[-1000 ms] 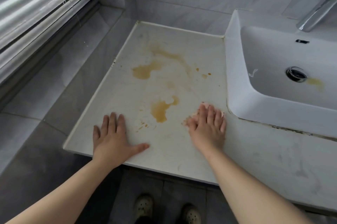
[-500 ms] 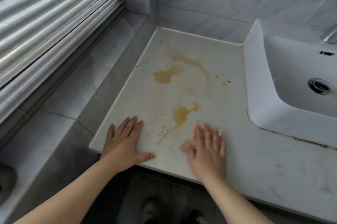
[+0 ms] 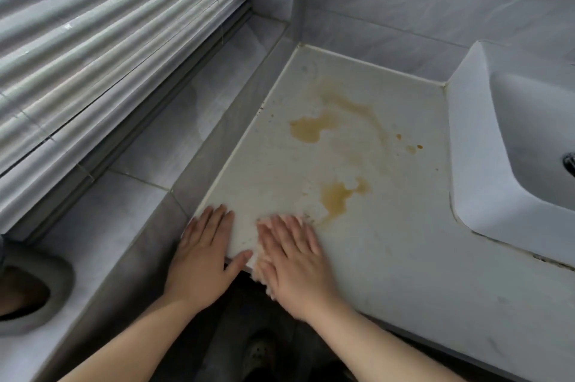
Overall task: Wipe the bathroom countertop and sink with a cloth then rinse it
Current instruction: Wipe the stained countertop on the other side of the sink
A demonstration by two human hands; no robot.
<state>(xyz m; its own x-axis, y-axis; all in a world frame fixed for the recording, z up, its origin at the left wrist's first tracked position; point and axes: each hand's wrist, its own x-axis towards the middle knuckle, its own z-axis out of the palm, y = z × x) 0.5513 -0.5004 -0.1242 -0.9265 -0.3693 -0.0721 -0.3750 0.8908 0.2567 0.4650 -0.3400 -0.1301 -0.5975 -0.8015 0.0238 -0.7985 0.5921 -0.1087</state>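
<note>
The job looks barely begun. The right hand (image 3: 289,260) lies flat on the tabletop (image 3: 389,257), well to the left of the sink (image 3: 473,163) at the front edge. Its fingers are straight and spread, pressing down on a pale cloth (image 3: 261,275) that shows only as a blurred fringe round the hand. The left hand (image 3: 205,254) rests further from the sink, on the front corner of the tabletop, with its fingers straight and its thumb stretched out, holding nothing and seemingly bracing. Most of the dirt is unwiped. A brown puddle (image 3: 337,198) sits between the right hand and the sink, with a faint smear trailing from it toward the fingers. A second puddle (image 3: 306,129) with a long pale streak lies further back, and a few small drops (image 3: 413,148) are close to the sink's left wall. By my reading the cloth has only touched the nearest patch. The rest of the tabletop, the basin itself and the rinsing of the cloth are all yet to do. The tap is out of view, and only an edge of the drain (image 3: 569,162) shows.
</note>
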